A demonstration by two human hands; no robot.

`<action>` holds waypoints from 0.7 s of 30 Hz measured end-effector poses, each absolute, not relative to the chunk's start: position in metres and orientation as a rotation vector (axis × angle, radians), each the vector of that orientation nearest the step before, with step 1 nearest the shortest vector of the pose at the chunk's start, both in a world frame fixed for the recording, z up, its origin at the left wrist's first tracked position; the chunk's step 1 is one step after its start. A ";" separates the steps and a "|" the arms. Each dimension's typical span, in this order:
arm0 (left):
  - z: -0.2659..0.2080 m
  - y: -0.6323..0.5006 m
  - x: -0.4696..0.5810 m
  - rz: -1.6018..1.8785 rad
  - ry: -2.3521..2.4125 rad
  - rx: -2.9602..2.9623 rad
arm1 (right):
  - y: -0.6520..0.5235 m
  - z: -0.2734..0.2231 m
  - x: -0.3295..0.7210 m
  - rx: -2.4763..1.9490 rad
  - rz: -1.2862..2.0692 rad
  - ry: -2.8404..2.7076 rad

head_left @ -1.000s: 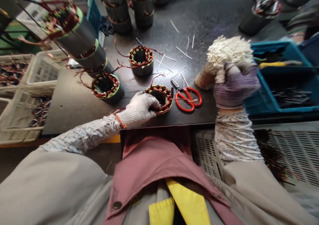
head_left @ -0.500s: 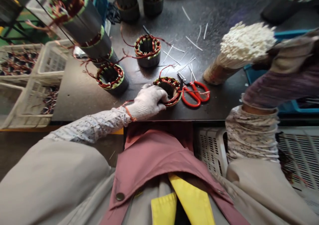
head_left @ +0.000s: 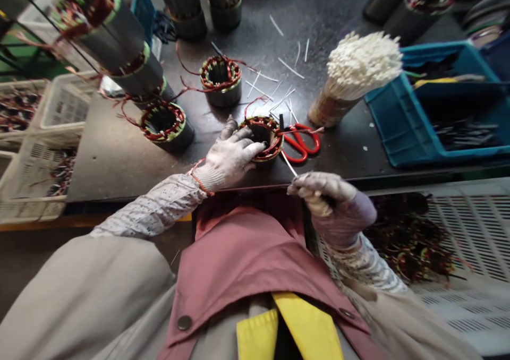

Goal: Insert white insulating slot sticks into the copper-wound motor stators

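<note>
My left hand (head_left: 231,155), in a white work glove, grips the left side of a wound motor stator (head_left: 274,155) at the table's front edge. Its fingers lie over the rim and partly in the bore. Just right of and below that stator, my gloved right hand (head_left: 330,198) pinches a thin white stick-like piece (head_left: 289,164), its far tip close to the stator's side. Red-handled scissors (head_left: 299,146) lie against the stator's right side, their blades partly hidden behind it. Red lead wires stick out from the stator's top.
More stators (head_left: 221,86) stand behind and to the left, some in a tall stack (head_left: 131,46). Thin white pieces (head_left: 290,68) lie scattered. A bundle of white sticks (head_left: 350,76) stands beside a blue bin (head_left: 402,137). A white crate (head_left: 470,232) sits lower right.
My right hand has come from the blue bin at the far right to beside the stator, now with a white stick-like piece. My left hand's fingers have spread further over the rim.
</note>
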State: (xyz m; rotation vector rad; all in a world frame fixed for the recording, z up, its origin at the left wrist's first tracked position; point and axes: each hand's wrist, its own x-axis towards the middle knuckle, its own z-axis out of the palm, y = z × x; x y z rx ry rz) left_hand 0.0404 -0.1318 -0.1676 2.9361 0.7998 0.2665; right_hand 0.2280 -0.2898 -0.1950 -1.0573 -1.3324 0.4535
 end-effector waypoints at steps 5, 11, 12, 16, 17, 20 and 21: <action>-0.168 -0.133 0.047 0.288 0.768 2.936 | -0.317 -0.200 0.217 -1.020 0.578 -1.513; -0.167 -0.126 0.052 0.286 0.789 2.905 | -0.332 -0.214 0.208 -1.097 0.667 -1.432; -0.167 -0.126 0.053 0.283 0.789 2.903 | -0.332 -0.214 0.207 -1.109 0.670 -1.422; -0.167 -0.127 0.052 0.272 0.800 2.877 | -0.320 -0.217 0.200 -1.226 0.678 -1.297; -0.168 -0.128 0.052 0.271 0.808 2.862 | -0.312 -0.220 0.198 -1.232 0.681 -1.262; -0.169 -0.130 0.049 0.323 0.909 2.733 | -0.279 -0.231 0.189 -1.181 0.580 -1.194; -0.171 -0.132 0.047 0.376 0.966 2.659 | -0.267 -0.234 0.187 -1.155 0.527 -1.183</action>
